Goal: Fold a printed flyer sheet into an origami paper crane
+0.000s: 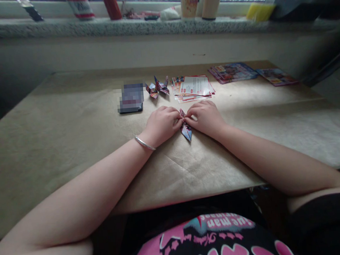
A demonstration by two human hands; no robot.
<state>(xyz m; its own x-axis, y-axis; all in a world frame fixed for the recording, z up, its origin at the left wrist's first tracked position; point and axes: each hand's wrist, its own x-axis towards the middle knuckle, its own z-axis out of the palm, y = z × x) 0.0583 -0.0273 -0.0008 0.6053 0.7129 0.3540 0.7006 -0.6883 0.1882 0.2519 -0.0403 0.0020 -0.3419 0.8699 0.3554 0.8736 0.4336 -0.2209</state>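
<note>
A small folded piece of printed paper [186, 132] lies on the table between my hands, its pointed end toward me. My left hand [164, 121], with a silver bangle at the wrist, pinches it from the left. From the other side my right hand [204, 116] pinches the same paper, fingertips nearly meeting the left ones. The fingers hide its middle. Just beyond my hands stand folded paper cranes [157, 87], made of similar colourful paper.
Left of the cranes lies a dark, blurred-out flat object [131, 97]. A stack of printed sheets [193, 87] lies beyond my right hand. Farther right are colourful printed papers [232, 72]. Bottles [111, 6] and a yellow item [260, 12] stand on the granite windowsill [91, 28].
</note>
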